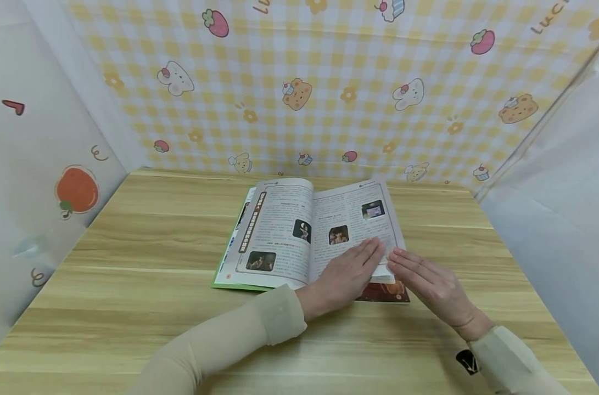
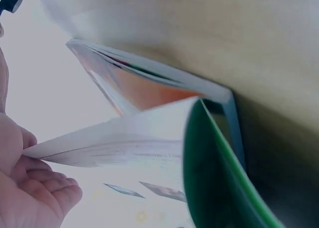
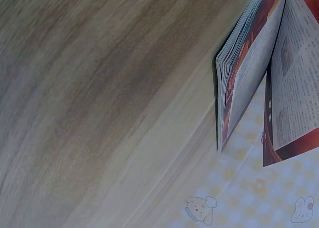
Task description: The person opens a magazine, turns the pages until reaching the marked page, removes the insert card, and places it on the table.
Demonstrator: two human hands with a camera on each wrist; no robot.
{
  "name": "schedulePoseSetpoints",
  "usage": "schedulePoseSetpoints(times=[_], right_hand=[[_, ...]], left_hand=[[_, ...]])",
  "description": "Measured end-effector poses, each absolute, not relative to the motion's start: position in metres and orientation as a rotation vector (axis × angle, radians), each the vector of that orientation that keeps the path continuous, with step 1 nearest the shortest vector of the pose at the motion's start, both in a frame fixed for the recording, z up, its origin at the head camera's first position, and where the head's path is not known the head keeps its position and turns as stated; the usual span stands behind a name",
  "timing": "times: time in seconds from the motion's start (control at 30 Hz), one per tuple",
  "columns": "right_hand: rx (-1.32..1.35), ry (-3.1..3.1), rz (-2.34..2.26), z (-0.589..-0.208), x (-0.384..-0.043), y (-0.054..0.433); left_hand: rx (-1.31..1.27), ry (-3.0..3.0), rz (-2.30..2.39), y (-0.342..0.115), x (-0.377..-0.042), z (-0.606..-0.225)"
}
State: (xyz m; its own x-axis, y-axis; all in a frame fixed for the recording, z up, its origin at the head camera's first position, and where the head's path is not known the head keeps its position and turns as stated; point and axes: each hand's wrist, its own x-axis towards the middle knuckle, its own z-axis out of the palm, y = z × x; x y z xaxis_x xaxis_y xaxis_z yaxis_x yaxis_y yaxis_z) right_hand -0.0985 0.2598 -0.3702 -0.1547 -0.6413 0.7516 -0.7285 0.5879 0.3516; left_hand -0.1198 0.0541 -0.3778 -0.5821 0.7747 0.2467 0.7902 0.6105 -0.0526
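Observation:
An open magazine (image 1: 279,236) with a green-edged cover lies on the wooden table, printed columns and small photos on both pages. My left hand (image 1: 346,277) reaches across the lower part of the right-hand page (image 1: 351,203). In the left wrist view, that left hand (image 2: 37,180) pinches a raised page (image 2: 119,138) by its edge, between thumb and fingers. Beneath the raised page shows a dark red page (image 1: 385,292). Extended, close-set fingers of my right hand (image 1: 435,285) touch the page's right edge; its thumb is hidden. In the right wrist view, the magazine's pages (image 3: 294,78) stand apart.
Behind the wooden table (image 1: 131,307) hangs a yellow checked cloth (image 1: 259,82) with cartoon prints. Pale sheets stand at both sides, the left one (image 1: 27,164) bearing a printed orange fruit. A small black mark (image 1: 467,362) lies beside the right sleeve.

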Motion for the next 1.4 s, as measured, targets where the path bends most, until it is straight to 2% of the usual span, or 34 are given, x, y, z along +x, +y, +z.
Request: schedulePoseSetpoints(times=[0.33, 0.53, 0.73, 0.97, 1.13, 1.4], right_hand=[[1.066, -1.925, 0.343, -0.366, -0.096, 0.258], [1.043, -2.005, 0.363, -0.377, -0.096, 0.268], [1.022, -2.316, 0.349, -0.392, -0.093, 0.279], [0.995, -2.694, 0.368, -0.402, -0.093, 0.282], [0.999, -2.858, 0.415, -0.405, -0.093, 0.282], [1.037, -2.920, 0.431, -0.409, -0.096, 0.283]], left_hand=[[-1.218, -2.503, -0.215, 0.037, -0.129, -0.373], [-1.168, -2.606, -0.289, 0.017, -0.141, -0.372], [-1.051, -2.618, -0.422, -0.007, -0.155, -0.380], [-0.954, -2.729, -0.468, -0.035, -0.157, -0.394], [-0.921, -2.751, -0.352, -0.047, -0.156, -0.403], [-0.880, -2.725, 0.219, -0.051, -0.157, -0.411]])
